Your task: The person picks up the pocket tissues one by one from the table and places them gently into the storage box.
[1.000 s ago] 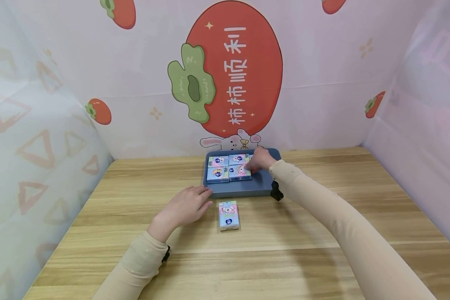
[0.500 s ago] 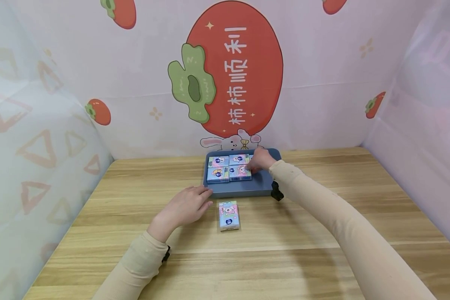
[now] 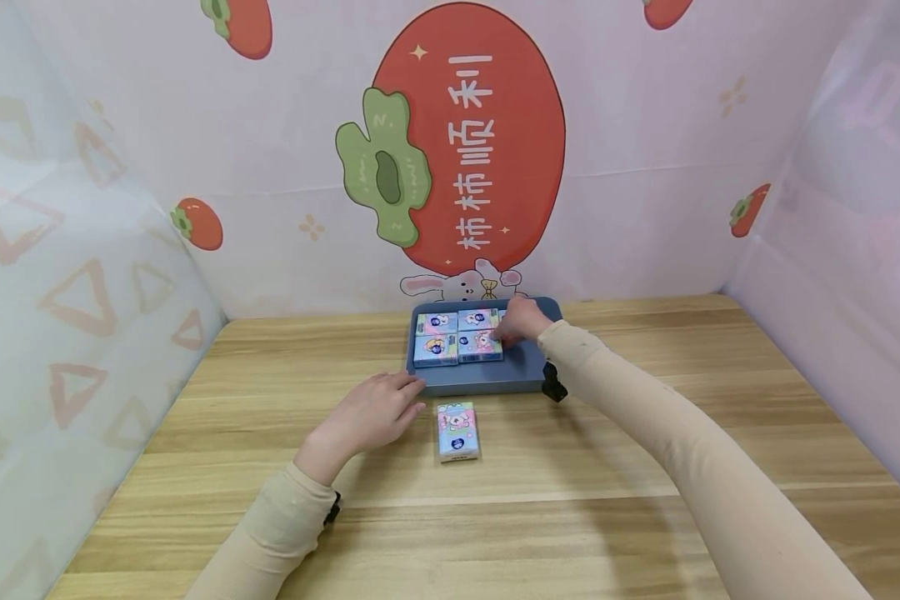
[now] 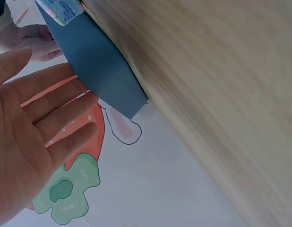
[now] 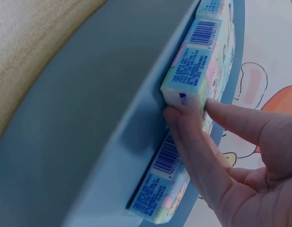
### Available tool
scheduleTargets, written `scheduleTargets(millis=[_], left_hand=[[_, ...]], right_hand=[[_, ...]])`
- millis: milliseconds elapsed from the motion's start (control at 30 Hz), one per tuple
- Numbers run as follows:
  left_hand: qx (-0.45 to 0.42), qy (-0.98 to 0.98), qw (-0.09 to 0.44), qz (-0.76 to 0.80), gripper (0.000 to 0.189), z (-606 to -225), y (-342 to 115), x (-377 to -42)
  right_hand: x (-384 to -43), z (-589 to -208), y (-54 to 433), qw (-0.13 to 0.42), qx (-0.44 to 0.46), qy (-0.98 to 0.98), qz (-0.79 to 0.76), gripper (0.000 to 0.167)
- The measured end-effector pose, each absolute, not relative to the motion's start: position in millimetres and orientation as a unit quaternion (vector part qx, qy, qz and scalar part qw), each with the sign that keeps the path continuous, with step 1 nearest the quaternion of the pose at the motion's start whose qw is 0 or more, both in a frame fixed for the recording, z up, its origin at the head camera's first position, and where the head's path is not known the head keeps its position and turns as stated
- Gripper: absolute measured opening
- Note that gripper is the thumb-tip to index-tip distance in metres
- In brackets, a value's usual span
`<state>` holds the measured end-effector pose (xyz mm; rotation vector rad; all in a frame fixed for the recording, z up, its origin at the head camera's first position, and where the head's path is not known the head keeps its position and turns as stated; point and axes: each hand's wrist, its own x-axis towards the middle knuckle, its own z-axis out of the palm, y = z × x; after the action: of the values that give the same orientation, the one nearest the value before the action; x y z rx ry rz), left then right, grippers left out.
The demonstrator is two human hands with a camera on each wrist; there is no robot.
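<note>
A grey-blue tray [image 3: 487, 387] lies at the back of the table, holding several pastel pocket tissue packs [image 3: 436, 350] in two rows. My right hand [image 3: 521, 321] reaches into it. Its thumb and fingertips pinch the right end of the front-row tissue pack [image 5: 193, 61]. Another tissue pack [image 5: 158, 182], at the back right, is partly covered by this hand. My left hand [image 3: 371, 410] has its fingers extended at the tray's near left corner; in the left wrist view the fingertips touch or nearly touch the tray wall [image 4: 98, 61].
One more tissue pack [image 3: 457, 432] lies lengthwise on the wooden table [image 3: 540, 533], in front of the tray and right of my left hand. Printed cloth walls [image 3: 630, 208] enclose the table at the back and both sides. The tray stands close to the back wall.
</note>
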<state>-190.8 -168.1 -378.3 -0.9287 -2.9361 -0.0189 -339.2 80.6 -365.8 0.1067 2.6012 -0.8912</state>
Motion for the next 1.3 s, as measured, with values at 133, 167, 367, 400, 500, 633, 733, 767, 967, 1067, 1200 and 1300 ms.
scheduleTargets(millis=[133, 167, 367, 400, 500, 633, 733, 767, 967, 1067, 1200, 1300], left_hand=[[-0.301, -0.953, 0.032, -0.006, 0.043, -379.0, -168.6, -191.1], [-0.301, -0.953, 0.032, -0.006, 0.043, -379.1, -168.7, -191.2], [-0.305, -0.952, 0.034, -0.010, 0.043, -378.2, -168.6, -190.8], [-0.306, -0.951, 0.036, -0.011, 0.042, -378.5, -168.5, -190.9], [-0.309, -0.950, 0.039, -0.013, 0.042, -379.2, -168.3, -191.0], [-0.310, -0.950, 0.042, -0.017, 0.041, -380.0, -168.0, -191.6], [-0.310, -0.950, 0.043, -0.016, 0.041, -380.2, -168.2, -191.8], [-0.310, -0.949, 0.045, -0.015, 0.041, -380.3, -168.4, -191.8], [-0.307, -0.951, 0.044, -0.010, 0.041, -379.1, -168.7, -190.7], [-0.308, -0.950, 0.043, -0.008, 0.042, -378.9, -168.5, -190.6], [-0.309, -0.950, 0.044, -0.008, 0.042, -378.7, -168.0, -190.5], [-0.309, -0.950, 0.044, -0.011, 0.041, -378.1, -167.6, -190.0]], right_hand=[[-340.5, -366.8, 80.7, 0.195, 0.034, 0.928, -0.317, 0.061], [-340.9, -367.1, 80.7, 0.195, 0.032, 0.928, -0.316, 0.059], [-344.3, -368.3, 81.3, 0.201, 0.032, 0.928, -0.311, 0.052], [-345.6, -368.8, 81.6, 0.202, 0.033, 0.928, -0.312, 0.051], [-346.5, -366.9, 84.7, 0.207, 0.027, 0.924, -0.319, 0.043], [-342.4, -359.1, 91.1, 0.212, 0.001, 0.922, -0.323, 0.036], [-336.4, -352.1, 94.4, 0.208, -0.016, 0.926, -0.314, 0.036], [-333.8, -349.8, 95.0, 0.205, -0.018, 0.926, -0.316, 0.036], [-315.6, -336.1, 99.3, 0.180, -0.056, 0.929, -0.318, 0.038], [-307.2, -332.4, 101.8, 0.160, -0.084, 0.933, -0.310, 0.038], [-295.7, -328.7, 103.7, 0.136, -0.104, 0.939, -0.299, 0.034], [-286.4, -326.3, 104.1, 0.128, -0.111, 0.943, -0.287, 0.032]])
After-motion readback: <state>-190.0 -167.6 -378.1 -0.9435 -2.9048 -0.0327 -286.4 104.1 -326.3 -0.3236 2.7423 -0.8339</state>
